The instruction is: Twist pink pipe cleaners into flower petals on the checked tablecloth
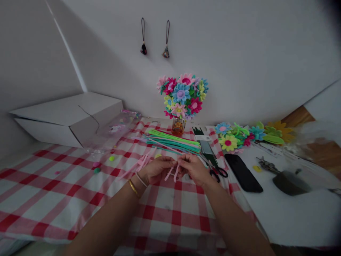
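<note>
My left hand (159,169) and my right hand (193,168) meet over the middle of the checked cloth. Both are closed in a pinch on light pink pipe cleaners (176,174), whose ends hang down between them. Beside my left hand lies a loose bunch of pink pipe cleaners (139,164). Just beyond the hands is a pile of green and teal pipe cleaners (174,141). Black-handled scissors (220,172) rest to the right of my right hand. My fingers partly hide where the pink strands join.
A vase of fuzzy flowers (182,96) stands at the back. A white box (77,119) is on the left, near small pompoms (112,158). On the right lie a black phone (243,173), more fuzzy flowers (229,142) and a dark roll (289,182).
</note>
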`<state>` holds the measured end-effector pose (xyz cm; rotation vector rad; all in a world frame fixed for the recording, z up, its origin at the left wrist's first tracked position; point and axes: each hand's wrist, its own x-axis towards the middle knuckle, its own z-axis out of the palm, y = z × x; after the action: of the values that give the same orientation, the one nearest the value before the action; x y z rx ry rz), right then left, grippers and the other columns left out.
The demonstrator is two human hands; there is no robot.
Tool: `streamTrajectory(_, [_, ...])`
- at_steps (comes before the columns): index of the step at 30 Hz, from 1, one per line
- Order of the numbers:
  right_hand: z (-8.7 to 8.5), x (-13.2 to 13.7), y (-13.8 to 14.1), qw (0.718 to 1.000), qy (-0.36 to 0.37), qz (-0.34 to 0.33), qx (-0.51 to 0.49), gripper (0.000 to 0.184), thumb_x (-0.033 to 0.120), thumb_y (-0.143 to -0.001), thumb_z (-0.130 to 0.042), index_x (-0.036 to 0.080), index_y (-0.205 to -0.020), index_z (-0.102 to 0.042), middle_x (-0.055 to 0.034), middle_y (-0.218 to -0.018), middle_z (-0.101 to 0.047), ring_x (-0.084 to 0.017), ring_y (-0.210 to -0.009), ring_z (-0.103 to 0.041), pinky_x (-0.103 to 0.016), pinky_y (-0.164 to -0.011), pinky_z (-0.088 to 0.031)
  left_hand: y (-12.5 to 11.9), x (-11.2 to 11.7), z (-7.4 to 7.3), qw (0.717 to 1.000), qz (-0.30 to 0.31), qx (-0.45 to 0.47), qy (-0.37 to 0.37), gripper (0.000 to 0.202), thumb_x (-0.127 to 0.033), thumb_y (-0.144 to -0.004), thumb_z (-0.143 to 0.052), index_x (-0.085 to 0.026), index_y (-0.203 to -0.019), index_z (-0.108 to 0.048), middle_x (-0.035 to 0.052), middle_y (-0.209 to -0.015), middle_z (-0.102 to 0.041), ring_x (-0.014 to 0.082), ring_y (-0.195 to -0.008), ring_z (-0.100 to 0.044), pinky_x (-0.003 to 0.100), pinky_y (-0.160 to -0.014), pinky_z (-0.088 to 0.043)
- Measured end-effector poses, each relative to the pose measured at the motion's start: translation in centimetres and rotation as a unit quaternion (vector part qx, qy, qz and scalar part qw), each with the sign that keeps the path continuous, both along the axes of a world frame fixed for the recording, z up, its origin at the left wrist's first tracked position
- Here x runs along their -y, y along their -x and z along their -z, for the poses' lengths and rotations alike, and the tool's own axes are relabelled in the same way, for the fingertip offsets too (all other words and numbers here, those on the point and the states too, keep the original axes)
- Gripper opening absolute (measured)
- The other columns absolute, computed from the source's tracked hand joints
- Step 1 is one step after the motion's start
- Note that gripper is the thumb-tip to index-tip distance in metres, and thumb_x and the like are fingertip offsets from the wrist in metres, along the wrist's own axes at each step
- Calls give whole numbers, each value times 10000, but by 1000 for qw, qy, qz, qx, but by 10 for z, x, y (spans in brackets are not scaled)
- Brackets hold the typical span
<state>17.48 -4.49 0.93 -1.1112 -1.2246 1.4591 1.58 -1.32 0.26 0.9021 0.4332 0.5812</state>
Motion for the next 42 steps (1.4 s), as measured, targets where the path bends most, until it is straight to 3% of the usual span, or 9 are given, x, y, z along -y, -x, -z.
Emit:
streamTrajectory(5, [-4, -1, -3, 997, -20, 31, 61, 163, 302, -671, -616, 158, -735, -576, 55, -493, -505, -45, -383, -417, -159, -367, -318, -1, 0, 0, 1000, -15, -21, 9, 167, -263, -687, -637, -110, -730, -586, 48, -657, -602, 132, -526, -555, 247, -477, -422])
streamTrajectory(9, [-6, 0, -5, 997, -11, 28, 72, 173, 315, -644, -637, 159, -700, -587, 52, -484, -483, -50, -393, -386, -167, -356, -268, -1, -1, 0, 998, -36, -47, 3, 161, -255, -675, -641, -112, -714, -581, 47, -645, -604, 121, -516, -557, 201, -432, -376])
streamTrajectory(15, [-5, 0, -2, 997, -41, 34, 53, 166, 311, -632, -659, 164, -690, -607, 44, -523, -521, -56, -428, -407, -190, -409, -307, 0, -3, 2, 998, -43, -38, 19, 165, -256, -657, -660, -132, -714, -567, 40, -658, -617, 120, -511, -551, 222, -462, -396])
streamTrajectory(20, [-1, -2, 0, 998, -55, 17, 14, 223, 309, -641, -664, 169, -813, -640, 37, -563, -547, -58, -458, -430, -198, -450, -331, 0, -3, 3, 998, -50, -44, 15, 218, -308, -674, -656, -109, -748, -604, 60, -649, -628, 99, -494, -528, 205, -458, -378])
streamTrajectory(31, [1, -3, -1, 996, -85, 28, 23, 149, 290, -650, -664, 175, -744, -665, 15, -605, -595, -78, -518, -482, -221, -523, -384, -2, -2, 2, 996, -69, -51, 33, 188, -277, -672, -667, -99, -702, -615, 94, -668, -672, 137, -563, -609, 240, -563, -467])
streamTrajectory(42, [-2, -2, 2, 991, -110, 67, 33, 109, 253, -604, -701, 185, -672, -651, 29, -581, -591, -87, -524, -503, -229, -530, -403, -3, 0, 1, 995, -83, -53, 26, 190, -257, -657, -681, -84, -672, -606, 73, -612, -652, 113, -490, -586, 211, -474, -467])
